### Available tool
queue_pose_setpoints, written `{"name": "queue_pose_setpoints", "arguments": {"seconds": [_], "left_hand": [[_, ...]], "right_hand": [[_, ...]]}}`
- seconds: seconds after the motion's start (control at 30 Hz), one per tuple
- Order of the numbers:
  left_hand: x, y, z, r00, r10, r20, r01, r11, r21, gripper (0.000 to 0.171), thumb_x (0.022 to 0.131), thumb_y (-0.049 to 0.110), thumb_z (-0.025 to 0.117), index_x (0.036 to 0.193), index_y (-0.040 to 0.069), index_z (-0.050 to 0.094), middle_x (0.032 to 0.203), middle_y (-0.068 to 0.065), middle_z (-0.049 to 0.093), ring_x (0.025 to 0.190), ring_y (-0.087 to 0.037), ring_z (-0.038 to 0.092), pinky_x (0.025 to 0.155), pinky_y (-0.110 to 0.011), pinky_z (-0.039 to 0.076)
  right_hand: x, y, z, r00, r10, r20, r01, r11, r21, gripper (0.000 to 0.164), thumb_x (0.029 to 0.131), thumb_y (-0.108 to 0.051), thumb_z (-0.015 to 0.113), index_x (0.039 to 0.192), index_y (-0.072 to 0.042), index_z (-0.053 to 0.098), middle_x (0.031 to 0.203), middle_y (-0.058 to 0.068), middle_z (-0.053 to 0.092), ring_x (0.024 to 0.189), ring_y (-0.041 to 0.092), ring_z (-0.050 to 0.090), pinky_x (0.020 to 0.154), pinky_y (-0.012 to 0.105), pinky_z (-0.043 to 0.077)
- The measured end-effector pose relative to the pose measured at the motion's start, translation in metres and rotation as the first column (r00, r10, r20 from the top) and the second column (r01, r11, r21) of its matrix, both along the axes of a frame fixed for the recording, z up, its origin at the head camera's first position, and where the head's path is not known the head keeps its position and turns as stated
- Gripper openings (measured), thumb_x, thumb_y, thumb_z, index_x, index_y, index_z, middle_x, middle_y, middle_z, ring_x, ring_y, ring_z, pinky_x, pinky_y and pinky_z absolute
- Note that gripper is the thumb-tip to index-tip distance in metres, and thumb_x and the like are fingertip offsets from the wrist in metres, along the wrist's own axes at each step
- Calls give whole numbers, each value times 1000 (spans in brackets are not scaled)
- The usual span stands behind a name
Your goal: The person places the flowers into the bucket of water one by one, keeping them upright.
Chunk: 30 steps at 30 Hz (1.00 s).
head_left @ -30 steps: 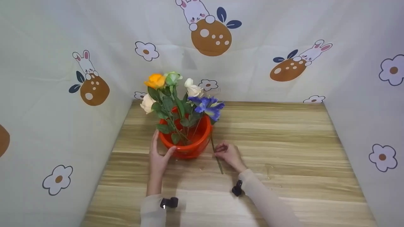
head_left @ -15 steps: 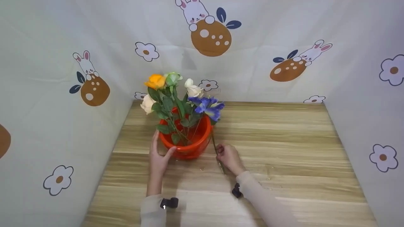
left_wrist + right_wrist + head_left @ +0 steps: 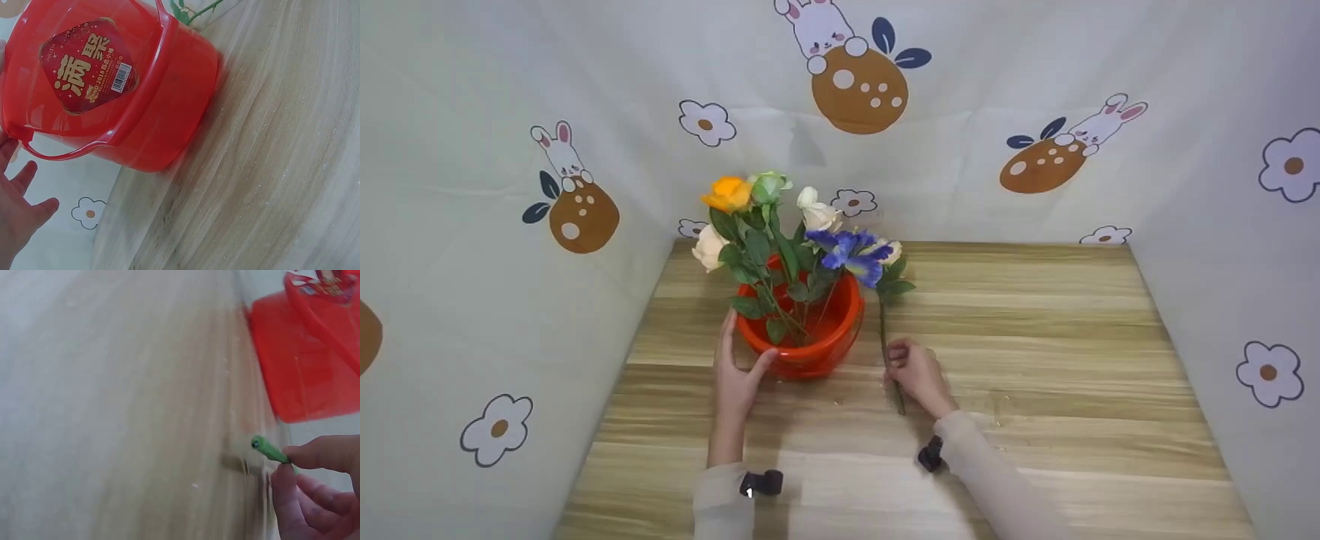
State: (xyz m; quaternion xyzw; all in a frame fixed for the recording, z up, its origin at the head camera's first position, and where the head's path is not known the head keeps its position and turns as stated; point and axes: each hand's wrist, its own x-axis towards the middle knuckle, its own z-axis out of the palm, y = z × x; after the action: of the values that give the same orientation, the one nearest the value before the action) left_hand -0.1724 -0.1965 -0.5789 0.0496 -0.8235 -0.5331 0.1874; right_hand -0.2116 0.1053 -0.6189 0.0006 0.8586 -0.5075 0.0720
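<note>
A red plastic bucket [image 3: 840,341] holds several artificial flowers, among them an orange bloom [image 3: 727,195], a green one [image 3: 769,187] and a blue iris [image 3: 855,255]. My left hand [image 3: 736,379] touches the bucket's left side with spread, fairly straight fingers, thumb at the near rim. To the bucket's right, my right hand [image 3: 916,375] pinches the lower stem of a cream rose [image 3: 883,322]. The iris partly covers that rose's bloom. In the right wrist view, the green stem end [image 3: 270,449] pokes out between thumb and fingertips.
Wood-grain tabletop [image 3: 1050,337] extends to the right of the bucket. A printed cloth [image 3: 960,187] encloses the back and both sides. The bucket's handle [image 3: 135,107] hangs down across its front, below a printed label [image 3: 90,64].
My right hand has moved slightly right with the rose stem, away from the bucket. The rose's bloom and leaves now show beside the iris. My left hand and the bucket stay put.
</note>
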Motion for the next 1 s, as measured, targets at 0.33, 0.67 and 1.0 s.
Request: {"name": "queue_pose_setpoints", "arguments": {"seconds": [0.33,0.67,1.0], "left_hand": [[-1,-1,0,1000,-9,25,8,1000,12,89,83,25,82,157,22,33,165,-2,30,153,-26,25,126,-51,20],[0,0,0,1000,-4,11,4,1000,23,89,83,24,81,157,21,33,164,0,30,153,-25,26,126,-51,20],[0,0,0,1000,-1,18,1,1000,20,87,83,26,81,156,22,33,164,0,30,153,-24,26,126,-50,20]], "right_hand": [[-5,18,-4,988,33,150,19,944,-330,36,82,15,65,117,16,61,89,26,73,71,11,70,66,20,58],[-5,27,8,977,1,212,95,892,-443,44,81,13,70,123,16,58,89,12,74,75,7,67,69,20,59],[-5,35,27,980,2,200,100,862,-498,47,85,8,69,128,14,53,79,-3,71,73,6,69,64,20,58]]}}
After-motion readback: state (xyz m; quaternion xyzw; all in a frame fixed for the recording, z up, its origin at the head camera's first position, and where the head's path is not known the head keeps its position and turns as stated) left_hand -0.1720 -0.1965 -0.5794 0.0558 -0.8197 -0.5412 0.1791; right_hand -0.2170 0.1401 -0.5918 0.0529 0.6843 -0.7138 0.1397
